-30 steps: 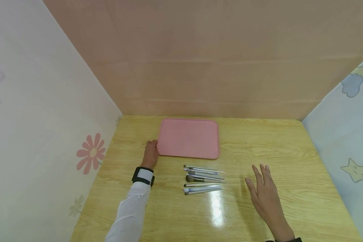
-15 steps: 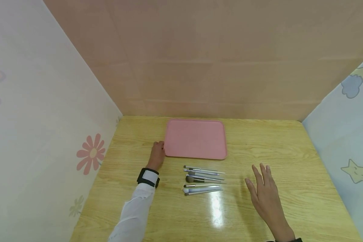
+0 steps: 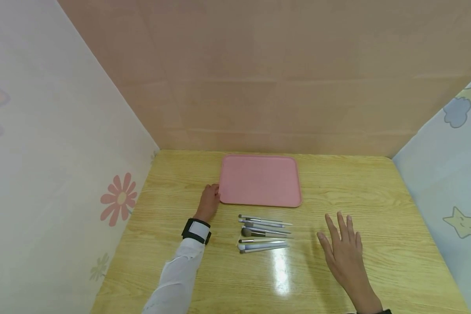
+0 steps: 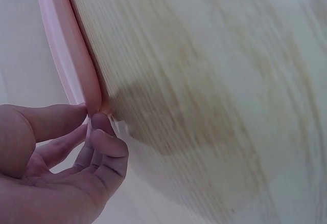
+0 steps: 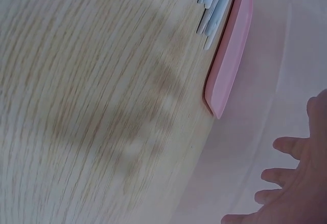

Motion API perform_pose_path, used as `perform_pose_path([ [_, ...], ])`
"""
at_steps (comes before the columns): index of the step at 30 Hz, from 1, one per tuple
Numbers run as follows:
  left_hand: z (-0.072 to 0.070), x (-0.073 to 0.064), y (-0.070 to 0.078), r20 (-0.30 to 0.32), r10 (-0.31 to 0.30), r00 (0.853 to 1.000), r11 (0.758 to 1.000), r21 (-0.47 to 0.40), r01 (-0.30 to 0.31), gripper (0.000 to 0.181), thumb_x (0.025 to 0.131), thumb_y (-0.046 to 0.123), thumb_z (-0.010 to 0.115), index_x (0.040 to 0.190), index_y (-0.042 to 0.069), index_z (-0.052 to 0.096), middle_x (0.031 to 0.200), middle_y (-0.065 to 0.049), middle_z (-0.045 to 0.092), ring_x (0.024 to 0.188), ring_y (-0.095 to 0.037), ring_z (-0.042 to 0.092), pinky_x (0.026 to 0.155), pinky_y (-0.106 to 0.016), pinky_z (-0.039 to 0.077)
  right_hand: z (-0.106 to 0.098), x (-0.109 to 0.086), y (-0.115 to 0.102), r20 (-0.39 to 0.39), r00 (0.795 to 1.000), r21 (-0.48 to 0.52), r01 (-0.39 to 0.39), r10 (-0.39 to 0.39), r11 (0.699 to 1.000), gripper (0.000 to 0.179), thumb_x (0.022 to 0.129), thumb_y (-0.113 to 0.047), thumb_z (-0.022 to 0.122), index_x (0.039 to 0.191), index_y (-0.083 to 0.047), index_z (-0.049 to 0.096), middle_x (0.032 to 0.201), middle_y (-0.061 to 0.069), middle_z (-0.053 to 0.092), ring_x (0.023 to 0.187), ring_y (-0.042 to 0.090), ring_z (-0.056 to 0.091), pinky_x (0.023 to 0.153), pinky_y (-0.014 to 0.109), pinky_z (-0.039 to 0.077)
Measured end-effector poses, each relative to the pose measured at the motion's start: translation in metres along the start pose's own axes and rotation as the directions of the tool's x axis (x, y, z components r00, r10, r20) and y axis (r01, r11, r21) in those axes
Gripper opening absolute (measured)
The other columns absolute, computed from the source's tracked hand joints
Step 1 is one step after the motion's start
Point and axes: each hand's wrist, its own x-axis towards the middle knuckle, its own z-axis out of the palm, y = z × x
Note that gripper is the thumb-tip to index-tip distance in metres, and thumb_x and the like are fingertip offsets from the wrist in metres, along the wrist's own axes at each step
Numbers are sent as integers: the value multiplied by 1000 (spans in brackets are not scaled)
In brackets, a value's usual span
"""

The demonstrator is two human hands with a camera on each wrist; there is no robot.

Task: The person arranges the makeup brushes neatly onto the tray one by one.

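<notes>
A pink rectangular tray [image 3: 260,180] lies flat on the table near its back edge. At the tray's near left corner, my left hand [image 3: 209,201] pinches the rim; the left wrist view shows the thumb [image 4: 56,120] and fingertips meeting at that corner. Several makeup brushes [image 3: 264,233] lie side by side in front of the tray, heads to the left. To their right my right hand [image 3: 345,257] hovers over the table with fingers spread and nothing in it. In the right wrist view its fingers [image 5: 286,178] stand apart from the tray's far end.
The wood-grain table [image 3: 377,209] reaches to a brown back wall [image 3: 274,104]. Patterned side walls stand at left [image 3: 63,174] and right [image 3: 447,174]. Light glares off the table below the brushes.
My left hand has slid the tray to the right along the table. The right hand has stayed in place, its fingers spreading slightly. The brushes have not moved.
</notes>
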Motion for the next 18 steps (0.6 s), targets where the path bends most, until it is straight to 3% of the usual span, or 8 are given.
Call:
perform_pose_path([
  [18,10,1,12,23,27,999,1000,-1,-27,38,97,4,57,134,-5,54,106,-19,58,93,-27,56,85,-41,49,6,0,-2,12,1000,-4,20,-20,1000,53,104,-30,45,152,-11,35,159,28,21,151,47,2,109,76,7],
])
